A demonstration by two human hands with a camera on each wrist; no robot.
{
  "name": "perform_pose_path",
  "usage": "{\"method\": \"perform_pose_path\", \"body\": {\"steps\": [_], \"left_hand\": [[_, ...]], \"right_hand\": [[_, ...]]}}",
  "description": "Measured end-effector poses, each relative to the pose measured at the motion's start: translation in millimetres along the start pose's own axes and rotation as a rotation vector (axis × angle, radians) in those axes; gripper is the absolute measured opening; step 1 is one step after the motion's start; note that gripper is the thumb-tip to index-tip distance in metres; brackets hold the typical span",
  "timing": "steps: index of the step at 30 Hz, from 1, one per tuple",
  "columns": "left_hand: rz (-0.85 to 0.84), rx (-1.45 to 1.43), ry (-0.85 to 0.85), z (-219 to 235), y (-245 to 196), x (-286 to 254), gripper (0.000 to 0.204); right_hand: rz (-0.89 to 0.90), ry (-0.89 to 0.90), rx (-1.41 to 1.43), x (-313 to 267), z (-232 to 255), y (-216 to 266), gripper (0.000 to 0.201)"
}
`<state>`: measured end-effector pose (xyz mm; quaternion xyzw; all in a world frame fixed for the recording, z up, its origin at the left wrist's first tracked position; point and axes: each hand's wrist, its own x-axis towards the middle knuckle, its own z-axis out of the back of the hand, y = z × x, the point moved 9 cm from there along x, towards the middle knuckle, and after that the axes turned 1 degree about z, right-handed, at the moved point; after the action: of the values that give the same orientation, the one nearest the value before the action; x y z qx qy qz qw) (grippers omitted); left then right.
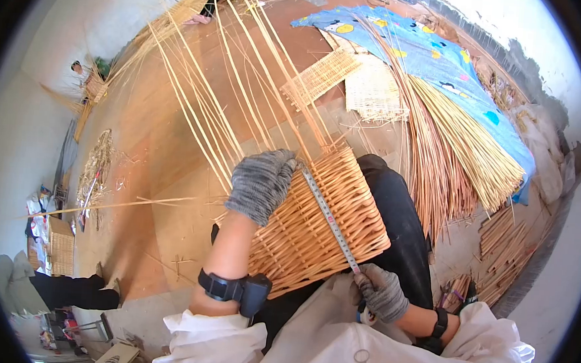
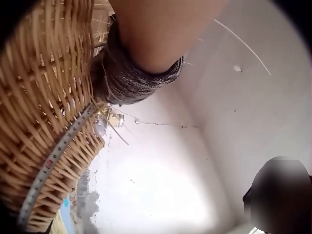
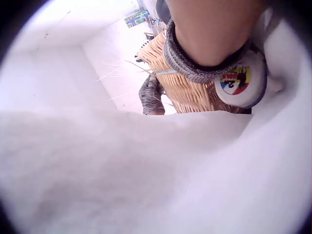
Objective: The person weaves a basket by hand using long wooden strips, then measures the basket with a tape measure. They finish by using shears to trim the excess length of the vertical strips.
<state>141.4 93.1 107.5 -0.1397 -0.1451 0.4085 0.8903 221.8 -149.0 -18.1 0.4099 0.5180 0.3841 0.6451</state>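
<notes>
A half-woven wicker basket (image 1: pixel 314 223) lies on my lap, its long loose stakes (image 1: pixel 243 79) fanning away from me. My left hand (image 1: pixel 262 183), in a grey glove, curls over the basket's woven edge and holds the end of a metal tape (image 1: pixel 328 217) there. The tape runs straight down the basket's side to my gloved right hand (image 1: pixel 380 292), which grips the round white tape case (image 3: pixel 241 83) against my white clothing. The left wrist view shows the tape (image 2: pixel 53 156) lying across the weave (image 2: pixel 44 87) below the glove (image 2: pixel 131 78).
A thick bundle of willow rods (image 1: pixel 452 151) lies on a blue patterned cloth (image 1: pixel 431 57) to the right. Flat woven panels (image 1: pixel 324 74) sit on the brown floor beyond the basket. Another person (image 1: pixel 71 291) sits at the lower left near a small basket (image 1: pixel 60 250).
</notes>
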Motion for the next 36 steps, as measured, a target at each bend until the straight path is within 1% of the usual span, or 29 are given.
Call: {"method": "perform_pose_path", "body": {"steps": [1,2,5,7,8,9,10,11,12,13,14,15,16,18,19,20,22,23,24,26,29,30,32,33,34,35,36], "left_hand": [[-0.01,-0.031,-0.093,3.1,3.0,-4.1,0.02],[-0.006,-0.191,-0.096,-2.8,11.8,-6.2,0.016],[-0.043,-0.191,-0.095,-3.6,2.8,-13.7,0.012],[-0.025,-0.191,-0.057,-6.7,8.3,-13.5,0.017],[0.001,-0.208,-0.054,-9.2,15.3,-11.3,0.019],[0.026,-0.223,-0.051,-10.2,20.4,-9.4,0.021],[0.04,-0.187,-0.026,-6.9,16.2,-8.9,0.021],[0.024,-0.269,-0.081,-5.7,18.3,-10.1,0.02],[0.005,-0.35,-0.132,-6.6,21.0,-11.3,0.02],[-0.017,-0.43,-0.18,-5.6,21.8,-12.0,0.021],[0.012,-0.464,-0.192,-7.0,24.5,-12.7,0.02],[0.042,-0.498,-0.198,-5.5,22.5,-14.5,0.02],[0.075,-0.533,-0.204,-6.2,22.4,-16.6,0.02],[0.029,-0.562,-0.064,-14.6,25.4,-13.0,0.018],[0.012,-0.582,0.019,-21.4,28.8,-12.3,0.018],[-0.021,-0.55,0.024,-21.6,28.2,-11.3,0.016],[-0.016,-0.524,0.069,-26.6,25.5,-9.4,0.016],[-0.018,-0.504,0.079,-24.9,23.7,-6.9,0.016],[-0.023,-0.421,0.103,-24.3,21.6,-5.9,0.015],[0.005,-0.446,0.111,-24.3,20.2,-5.5,0.014],[0.014,-0.49,0.094,-28.3,22.4,-7.1,0.015],[0.011,-0.505,0.082,-28.2,23.1,-7.4,0.015],[0.127,-0.257,0.228,-21.1,9.1,-6.6,0.018],[0.188,-0.132,0.289,-16.2,6.4,-5.5,0.02],[0.154,-0.105,0.281,-18.5,8.9,0.1,0.026],[0.148,-0.197,0.25,-18.6,13.1,4.0,0.027],[0.141,-0.29,0.224,-20.0,17.0,5.8,0.027]], "right_hand": [[0.03,-0.041,0.025,-1.8,-0.4,8.2,0.016],[0.062,-0.083,0.052,-2.3,0.3,15.1,0.016],[0.197,-0.371,0.248,10.4,33.7,39.2,0.024],[0.236,-0.509,0.469,10.5,60.9,48.0,0.026],[0.352,-0.501,0.409,7.5,69.4,50.9,0.026],[0.272,-0.371,0.274,7.7,62.3,47.3,0.022],[0.193,-0.241,0.139,2.7,52.8,43.5,0.019],[0.112,-0.113,0.002,-1.8,40.1,36.6,0.016],[0.082,-0.056,-0.013,-4.7,29.7,29.3,0.017],[0.087,-0.035,-0.056,-3.2,18.9,22.5,0.017],[-0.009,-0.009,-0.034,-4.4,14.5,13.7,0.019],[-0.11,0.017,-0.01,-6.3,8.0,15.7,0.02],[-0.126,0.03,0.009,-6.5,5.1,11.5,0.021],[-0.168,0.052,0.053,-5.8,-3.1,-6.2,0.023],[-0.165,0.069,0.106,-5.3,-8.9,-11.3,0.023],[-0.17,0.084,0.16,-5.0,-14.2,-16.0,0.023],[-0.19,0.074,0.269,-5.2,-19.2,-20.7,0.025],[-0.187,0.097,0.344,-4.1,-22.9,-21.9,0.025],[-0.18,0.121,0.422,-1.3,-27.6,-24.4,0.025],[-0.165,0.16,0.535,2.6,-34.7,-30.3,0.025],[-0.151,0.143,0.466,4.5,-33.9,-32.0,0.025],[-0.089,0.118,0.322,4.6,-30.5,-31.5,0.025],[0.072,0.06,0.024,9.0,-21.4,-25.1,0.026],[0.09,-0.01,0.158,9.0,-12.6,-19.2,0.027],[0.103,-0.074,0.293,3.3,-4.2,-12.4,0.028],[0.11,-0.133,0.427,0.3,4.6,-10.1,0.029],[0.156,-0.191,0.481,2.8,13.9,-6.4,0.032]]}}
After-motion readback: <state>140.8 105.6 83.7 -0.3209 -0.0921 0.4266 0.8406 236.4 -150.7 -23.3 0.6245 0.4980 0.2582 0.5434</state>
